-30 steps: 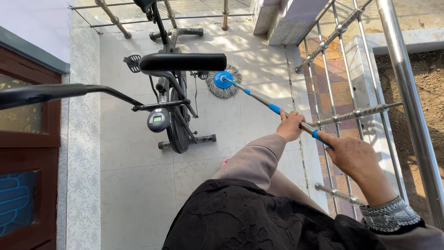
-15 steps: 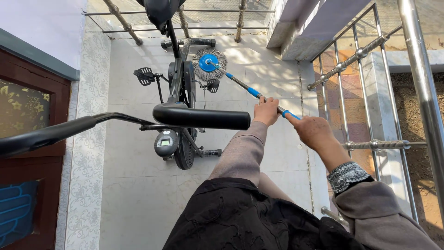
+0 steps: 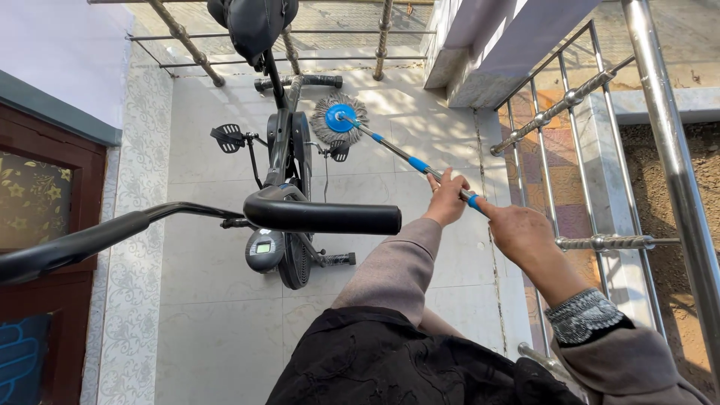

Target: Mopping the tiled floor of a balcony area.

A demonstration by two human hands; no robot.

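Blue-hubbed grey string mop head [image 3: 339,118] had slid farther beside the black exercise bike [image 3: 289,161]; left hand [image 3: 448,199] and right hand [image 3: 521,232] stayed clenched round its metal pole [image 3: 397,152].

Round blue-and-grey string mop head [image 3: 339,119] on tiled floor [image 3: 202,315], at 3 o'clock of black exercise bike [image 3: 289,161]; steel railing [image 3: 600,242] further right.
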